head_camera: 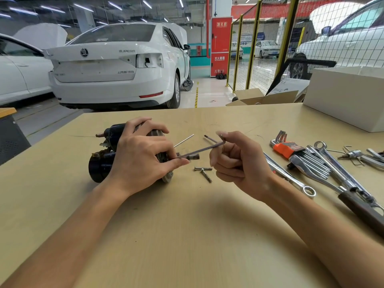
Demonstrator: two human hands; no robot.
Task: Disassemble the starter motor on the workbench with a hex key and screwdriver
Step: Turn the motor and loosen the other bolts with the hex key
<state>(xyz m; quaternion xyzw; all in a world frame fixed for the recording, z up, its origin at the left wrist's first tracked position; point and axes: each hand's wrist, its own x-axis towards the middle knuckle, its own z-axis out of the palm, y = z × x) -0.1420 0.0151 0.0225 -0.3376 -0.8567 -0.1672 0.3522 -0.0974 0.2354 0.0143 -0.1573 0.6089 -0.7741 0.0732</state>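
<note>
The dark starter motor [104, 161] lies on its side on the tan workbench [187, 225], left of centre. My left hand [141, 156] grips its right end, with thumb and fingers curled by the end plate. An L-shaped hex key [204, 149] runs from that end up to the right, its long arm reaching into the motor's end beside my left fingertips. My right hand [236, 161] pinches the key at its bend, the other fingers curled. A thin long bolt [184, 140] sticks out behind the motor. Two loose bolts [204, 172] lie just in front.
A hex key set in an orange holder [287, 148], several wrenches [291, 175], a ratchet with a dark handle [357, 202] and small bits [351, 153] lie at the right. A white box [342, 100] stands at the back right. White cars and a wire fence are beyond the bench.
</note>
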